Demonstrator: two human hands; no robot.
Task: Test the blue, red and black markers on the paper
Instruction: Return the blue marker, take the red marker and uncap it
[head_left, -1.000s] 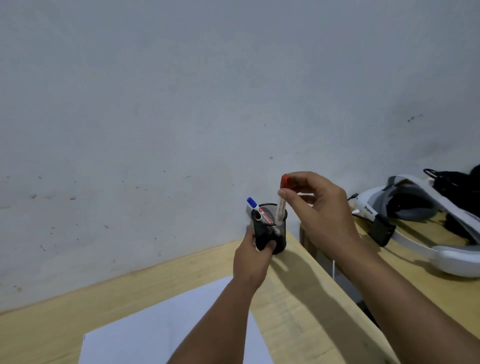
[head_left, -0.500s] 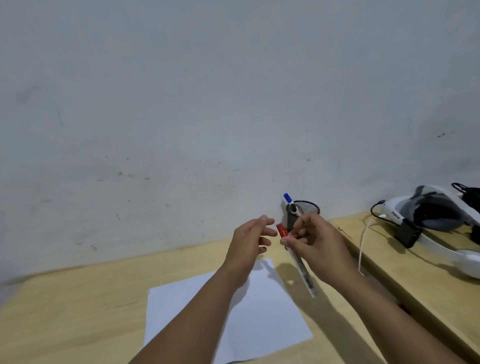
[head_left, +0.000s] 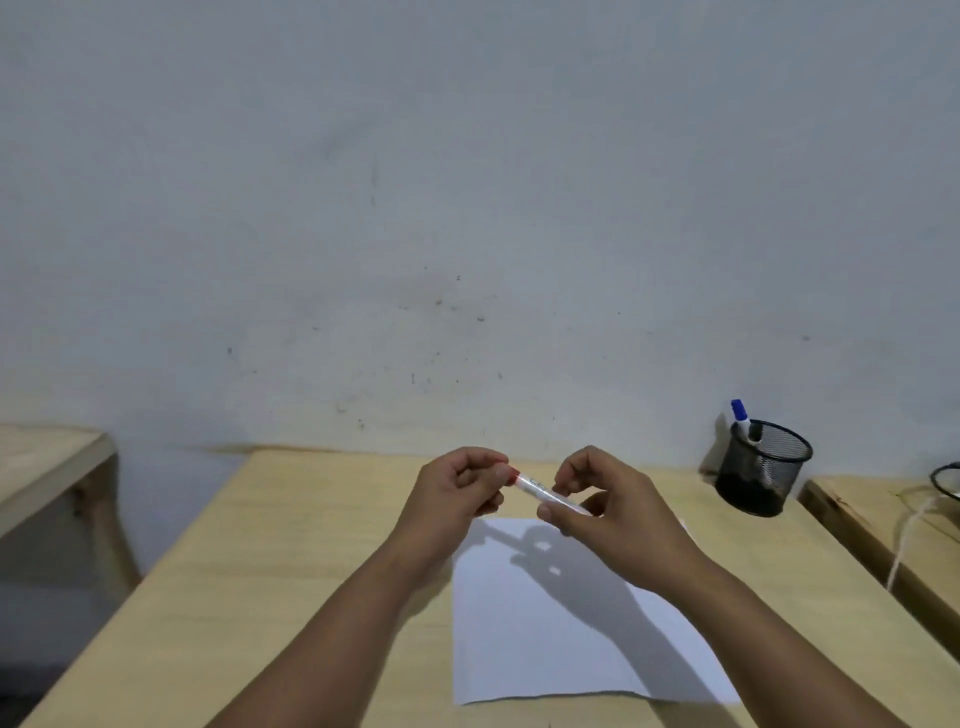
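Pinching the red cap end with my left hand (head_left: 457, 493), I hold the red marker (head_left: 540, 492) above the paper (head_left: 545, 639); my right hand (head_left: 608, 512) grips its light, stiff, probably slick barrel. Blue marker (head_left: 740, 414) waits in the mesh cup (head_left: 761, 473).

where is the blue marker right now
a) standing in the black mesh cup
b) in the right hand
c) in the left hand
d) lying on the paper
a: the blue marker sticks up out of the black mesh cup at the far right of the desk, while both hands hold the red marker above the paper.
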